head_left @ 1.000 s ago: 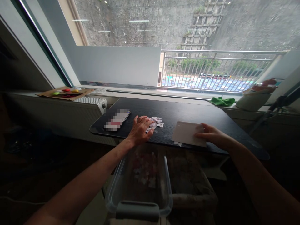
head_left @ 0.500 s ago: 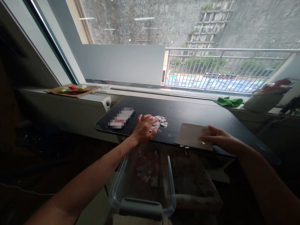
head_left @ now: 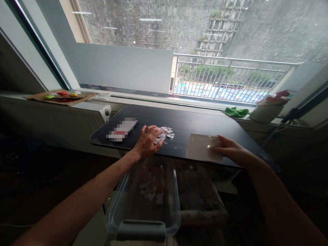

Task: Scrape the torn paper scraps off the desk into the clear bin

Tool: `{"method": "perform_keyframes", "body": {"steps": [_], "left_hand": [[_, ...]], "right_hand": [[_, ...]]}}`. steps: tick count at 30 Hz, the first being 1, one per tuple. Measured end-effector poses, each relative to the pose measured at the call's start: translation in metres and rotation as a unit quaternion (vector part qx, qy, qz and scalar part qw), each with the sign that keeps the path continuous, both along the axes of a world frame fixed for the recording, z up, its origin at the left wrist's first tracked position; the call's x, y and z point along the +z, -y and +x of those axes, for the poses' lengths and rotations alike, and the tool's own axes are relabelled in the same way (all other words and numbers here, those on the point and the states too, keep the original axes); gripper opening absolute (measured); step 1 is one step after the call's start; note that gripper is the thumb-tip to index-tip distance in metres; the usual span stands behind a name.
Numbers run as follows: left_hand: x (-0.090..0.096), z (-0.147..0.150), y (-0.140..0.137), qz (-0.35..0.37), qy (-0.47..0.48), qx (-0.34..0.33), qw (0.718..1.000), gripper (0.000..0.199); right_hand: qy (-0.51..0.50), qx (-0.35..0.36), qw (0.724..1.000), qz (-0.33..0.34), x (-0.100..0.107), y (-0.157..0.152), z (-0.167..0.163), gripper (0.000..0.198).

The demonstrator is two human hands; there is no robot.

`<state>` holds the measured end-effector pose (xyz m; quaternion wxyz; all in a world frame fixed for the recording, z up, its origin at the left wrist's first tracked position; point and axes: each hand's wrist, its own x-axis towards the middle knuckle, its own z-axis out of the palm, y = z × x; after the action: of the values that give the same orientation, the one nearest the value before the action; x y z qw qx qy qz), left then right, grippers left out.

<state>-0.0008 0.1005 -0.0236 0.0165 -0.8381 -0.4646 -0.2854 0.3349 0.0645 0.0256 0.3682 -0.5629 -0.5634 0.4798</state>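
Window (head_left: 269,37) along the far side; rough grey wall (head_left: 153,32) and metal railing (head_left: 238,63) beyond the glass. Black desk (head_left: 200,118) below it. Pile of torn paper scraps (head_left: 168,133) on the desk, left of middle, toward the front edge. Left hand (head_left: 148,140) over the pile's near-left side, fingers loosely bent and apart, not clenched; scraps beneath partly hidden. Right hand (head_left: 230,150) pinches the right edge of a pale flat board (head_left: 200,147), thumb on its upper face; board sits at the desk's front edge, right of the pile. Phone (head_left: 124,130), screen pixelated, lies left of the pile. Clear plastic box (head_left: 177,201) below the front edge, more scraps inside. Green cloth (head_left: 235,112) on the sill, right.
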Motion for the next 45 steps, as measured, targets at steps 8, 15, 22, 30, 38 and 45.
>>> {"method": "perform_keyframes", "body": {"steps": [8,15,22,30,38,45], "left_hand": [[-0.003,-0.002,-0.003,0.014,0.006,-0.006,1.000,0.043],[-0.003,-0.004,-0.004,0.012,0.040,0.011,0.999,0.040],[-0.002,-0.004,-0.002,0.005,0.062,0.019,0.998,0.037],[-0.003,-0.003,-0.003,0.001,0.067,0.020,0.998,0.039],[-0.002,-0.003,-0.003,0.000,0.066,0.025,0.998,0.038],[-0.004,-0.003,-0.003,-0.003,0.064,0.020,0.998,0.038]], "right_hand": [[0.000,-0.044,0.999,0.008,0.002,0.004,0.001,0.043],[-0.027,-0.061,0.996,0.059,-0.011,-0.007,-0.022,0.042],[-0.032,-0.016,0.997,0.070,-0.024,-0.014,-0.061,0.036],[-0.009,-0.051,0.994,0.100,-0.030,-0.038,-0.077,0.032],[-0.041,0.017,0.997,0.065,-0.024,-0.025,-0.070,0.037],[0.003,-0.034,0.999,0.028,-0.015,-0.007,-0.033,0.033]]}}
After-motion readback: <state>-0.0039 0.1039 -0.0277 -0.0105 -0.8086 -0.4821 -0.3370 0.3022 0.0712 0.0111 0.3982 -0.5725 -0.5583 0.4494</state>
